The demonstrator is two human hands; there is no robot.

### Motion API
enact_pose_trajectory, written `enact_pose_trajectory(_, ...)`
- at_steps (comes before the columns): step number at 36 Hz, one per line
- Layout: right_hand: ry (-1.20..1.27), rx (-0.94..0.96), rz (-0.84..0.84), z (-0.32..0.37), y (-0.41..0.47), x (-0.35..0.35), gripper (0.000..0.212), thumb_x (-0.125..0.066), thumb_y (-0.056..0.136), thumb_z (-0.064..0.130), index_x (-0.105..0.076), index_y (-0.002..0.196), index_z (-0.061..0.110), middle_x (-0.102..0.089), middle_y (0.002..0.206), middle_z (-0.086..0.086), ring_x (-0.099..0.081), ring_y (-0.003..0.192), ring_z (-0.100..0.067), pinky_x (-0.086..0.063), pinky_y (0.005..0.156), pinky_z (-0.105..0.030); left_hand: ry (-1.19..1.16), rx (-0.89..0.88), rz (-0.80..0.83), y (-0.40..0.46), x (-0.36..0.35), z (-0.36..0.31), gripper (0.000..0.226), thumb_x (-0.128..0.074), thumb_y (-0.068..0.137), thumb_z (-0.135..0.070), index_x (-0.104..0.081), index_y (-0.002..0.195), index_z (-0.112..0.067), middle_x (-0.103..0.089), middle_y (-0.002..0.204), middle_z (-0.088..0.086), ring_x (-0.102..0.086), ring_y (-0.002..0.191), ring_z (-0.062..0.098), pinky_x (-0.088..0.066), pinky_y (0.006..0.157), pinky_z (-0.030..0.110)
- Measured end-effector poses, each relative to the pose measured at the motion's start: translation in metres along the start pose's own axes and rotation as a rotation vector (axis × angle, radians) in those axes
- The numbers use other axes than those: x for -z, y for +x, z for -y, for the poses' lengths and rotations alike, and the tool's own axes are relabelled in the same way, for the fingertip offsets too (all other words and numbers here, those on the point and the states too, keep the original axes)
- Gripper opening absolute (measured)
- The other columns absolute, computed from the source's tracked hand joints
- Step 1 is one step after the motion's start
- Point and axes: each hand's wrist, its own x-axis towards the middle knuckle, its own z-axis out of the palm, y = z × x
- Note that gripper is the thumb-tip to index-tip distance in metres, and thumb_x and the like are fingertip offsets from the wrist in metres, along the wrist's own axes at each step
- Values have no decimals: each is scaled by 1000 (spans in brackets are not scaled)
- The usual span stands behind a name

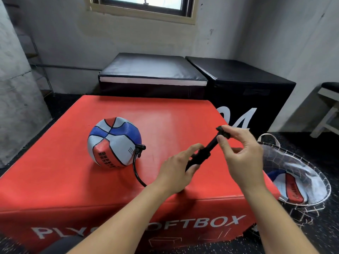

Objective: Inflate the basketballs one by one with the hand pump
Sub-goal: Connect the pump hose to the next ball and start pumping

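both forearms reach in from the bottom edge over the front of the red soft box [55,180], whose front face carries white lettering. left hand [176,171] has its fingers curled around the lower barrel of the black hand pump [203,154], gripping it just above the box top. right hand [242,153] pinches the pump's handle end between thumb and forefinger, the other fingers loosely bent and holding nothing. the pump's long axis runs on a slant, low end toward the person and left, handle end up and away to the right, with its thin rod showing between the two hands. a black hose [136,169] curves from under the left hand across the box top up to the basketball [114,142], a red, white and blue ball resting on the box left of the hands, its skin dented and creased; the hose fitting meets the ball's right side. right of the box, on the dark floor, a wire basket [311,169] lined with netting holds another red, white and blue ball [291,187], flattened and slumped inside it.
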Motion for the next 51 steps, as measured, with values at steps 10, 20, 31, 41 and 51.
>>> enact_pose_trajectory(10, -56, -34, 167, -10, -9, -18, 21, -81, 92, 21, -77, 111, 27, -68, 106, 19, -66, 104, -1, -54, 66, -18, -70, 17, -39, -1, 1, 5, 71, -68, 96, -16, -36, 143, -58, -71, 118, -13, -74, 104, 14, -60, 91, 44)
enact_pose_trajectory(20, -135, -34, 169, -23, -21, 5, 29, -77, 93, 15, -70, 113, 34, -66, 112, 21, -65, 108, 1, -52, 67, -17, 70, -52, 15, -1, -5, -3, 68, -66, 97, -25, -34, 144, -62, -69, 121, -17, -73, 103, 17, -59, 86, 43)
enact_pose_trajectory(31, 96, -120, -200, -23, 1, 66, 23, -72, 100, 23, -73, 115, 39, -74, 115, 3, -73, 102, -17, -63, 79, -36, 208, -155, 97, -1, -10, -11, 63, -59, 104, -33, -22, 146, -63, -66, 125, -15, -68, 93, 22, -58, 80, 45)
enact_pose_trajectory(41, 52, -57, -182, -4, 2, 48, 22, -68, 102, 24, -70, 121, 37, -71, 119, 15, -67, 114, -7, -58, 88, -32, 160, -100, 78, -2, -3, -6, 64, -61, 102, -31, -26, 144, -64, -67, 124, -17, -71, 101, 18, -58, 82, 42)
enact_pose_trajectory(51, -11, 8, 34, -4, -6, 1, 23, -76, 97, 18, -75, 119, 22, -70, 117, 15, -66, 115, -3, -55, 74, -15, -2, -33, 45, -4, 5, 6, 67, -66, 99, -20, -33, 140, -62, -66, 113, -19, -73, 102, 12, -60, 87, 43)
